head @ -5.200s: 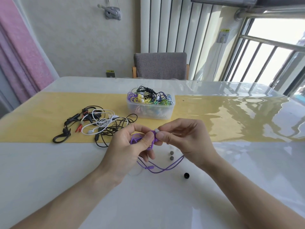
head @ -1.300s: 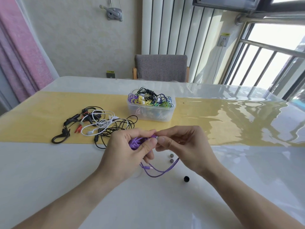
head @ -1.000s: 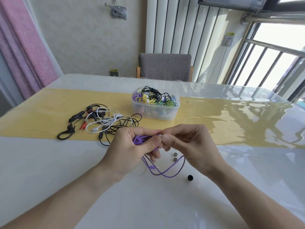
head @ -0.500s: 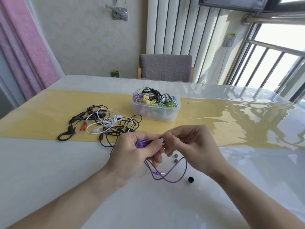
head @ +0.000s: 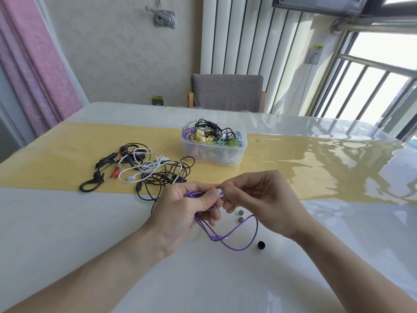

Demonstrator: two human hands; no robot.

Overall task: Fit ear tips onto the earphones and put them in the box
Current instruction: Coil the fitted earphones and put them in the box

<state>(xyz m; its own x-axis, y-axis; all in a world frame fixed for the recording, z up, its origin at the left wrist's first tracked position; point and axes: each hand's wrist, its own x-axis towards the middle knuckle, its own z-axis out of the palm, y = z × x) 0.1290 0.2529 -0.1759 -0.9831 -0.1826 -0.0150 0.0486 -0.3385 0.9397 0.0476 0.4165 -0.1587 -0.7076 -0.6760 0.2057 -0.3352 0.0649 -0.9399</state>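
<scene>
Since the earlier frames both hands have sunk a little nearer the tabletop (head: 90,233), and the purple cable's slack loop (head: 234,241) now trails lower, its bottom resting on the white surface near the small black ear tip (head: 261,245). The left hand (head: 180,213) holds a narrow grip, fingers curled round the bunched purple earphone cable (head: 194,194). The right hand (head: 259,199) pinches, thumb against forefinger, at the white ear tip (head: 220,192) seated on the purple bud, held above the tabletop between the two hands, on the near side of the yellow runner (head: 56,159).

To do this step well, I judge the tip should be pushed square along the bud's nozzle while the left hand braces the housing, then turned slightly to check it sits evenly. Tugging the cable instead of the bud risks slipping.

The bud's long axis seems to run roughly left to right, tip end towards the right hand, though fingers hide much of it.

Two small grey ear tips (head: 241,216) lie just under the right hand. The clear plastic box of coloured earphones (head: 214,158) stands further off, with a tangle of black and white earphones (head: 144,170) to its left.
</scene>
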